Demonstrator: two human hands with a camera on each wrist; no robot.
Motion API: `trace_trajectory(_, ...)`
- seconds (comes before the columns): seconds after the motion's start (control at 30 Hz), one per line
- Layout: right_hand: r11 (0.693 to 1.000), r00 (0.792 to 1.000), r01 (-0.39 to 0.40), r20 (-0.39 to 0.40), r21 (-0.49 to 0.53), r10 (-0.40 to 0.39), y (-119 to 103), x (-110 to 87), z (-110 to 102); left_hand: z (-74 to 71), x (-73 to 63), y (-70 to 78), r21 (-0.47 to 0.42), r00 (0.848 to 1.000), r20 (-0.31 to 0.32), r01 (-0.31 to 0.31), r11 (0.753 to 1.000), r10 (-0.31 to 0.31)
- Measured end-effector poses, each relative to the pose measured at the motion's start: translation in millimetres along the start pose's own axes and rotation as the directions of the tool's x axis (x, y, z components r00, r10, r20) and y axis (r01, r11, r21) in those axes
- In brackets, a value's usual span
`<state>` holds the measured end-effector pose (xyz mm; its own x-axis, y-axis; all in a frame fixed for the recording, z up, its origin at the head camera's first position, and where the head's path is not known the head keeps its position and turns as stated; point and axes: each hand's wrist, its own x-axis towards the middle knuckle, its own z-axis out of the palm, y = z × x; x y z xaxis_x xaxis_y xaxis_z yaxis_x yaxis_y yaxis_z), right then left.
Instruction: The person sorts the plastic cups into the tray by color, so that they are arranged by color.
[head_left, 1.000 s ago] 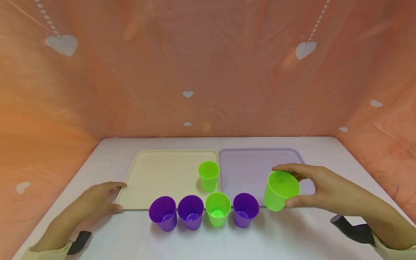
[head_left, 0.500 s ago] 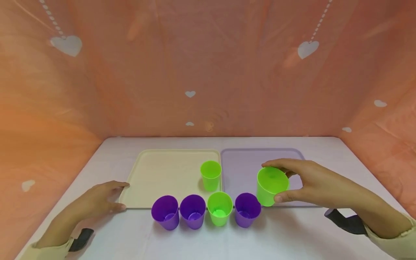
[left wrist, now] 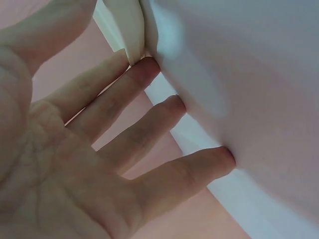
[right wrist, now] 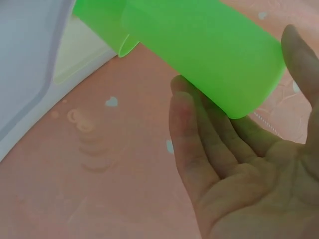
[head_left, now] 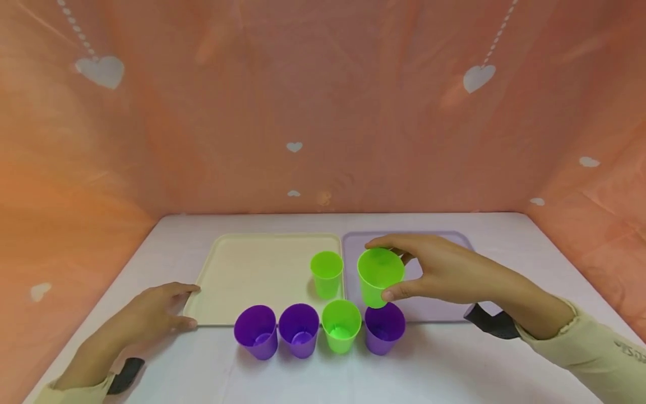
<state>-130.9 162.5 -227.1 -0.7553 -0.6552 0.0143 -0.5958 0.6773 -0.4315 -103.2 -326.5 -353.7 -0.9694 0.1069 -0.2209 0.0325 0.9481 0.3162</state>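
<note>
Six cups are in view; taking twelve o'clock as the back wall, the held green cup hangs over the nine o'clock end of the lavender tray. The right hand pinches it, thumb on the near wall and fingers on the far one. In the head view its base overlaps the rim of a purple cup at six o'clock; I cannot tell whether they touch. Too low a path could clip that rim and tip the purple cup into the near green cup. A low swing toward nine o'clock could likewise topple the standing green cup on the cream tray. A slack grip might let the smooth wall swivel; a hard squeeze could bend it.

The left hand holds nothing, its grip spread, with fingertips at the cream tray's edge, about eight o'clock. Pushing there could slide the tray and jolt its cup.

The cups look like thin, smooth plastic, round-mouthed and tapering to narrower bases, the green ones bright and faintly see-through. Both trays are flat, matt rectangles with rounded corners and low raised rims. White cloth covers the desk; behind hangs slightly creased peach fabric printed with pale hearts.
</note>
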Motion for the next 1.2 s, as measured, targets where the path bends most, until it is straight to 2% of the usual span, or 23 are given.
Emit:
trace_trajectory(0.33, 0.994, 0.997, 0.05, 0.057, 0.1, -0.055, -12.0, 35.7, 9.2, 0.6, 0.9, 2.0, -0.018, 1.0, -0.008, 0.024, 1.0, -0.024)
trace_trajectory(0.57, 0.99, 0.993, 0.085, 0.075, 0.116, -0.094, -20.2, 57.6, 17.3, 2.3, -0.4, 5.5, -0.026, 0.999, -0.046, -0.003, 1.0, 0.001)
trace_trajectory(0.8, 0.977, 0.986, 0.122, 0.096, 0.177, -0.14, -30.4, 86.4, 25.8, 2.6, 0.7, 8.5, -0.006, 0.999, -0.028, 0.023, 1.0, -0.023)
trace_trajectory(1.0, 0.97, 0.976, 0.161, 0.116, 0.18, -0.183, -42.4, 106.5, 32.2, 4.7, -2.7, 6.9, -0.003, 0.998, -0.057, -0.011, 1.0, 0.01)
trace_trajectory(1.2, 0.969, 0.971, 0.183, 0.121, 0.166, -0.204, -49.5, 122.7, 37.5, 3.0, -3.3, 5.4, 0.0, 0.998, -0.064, -0.014, 1.0, 0.014)
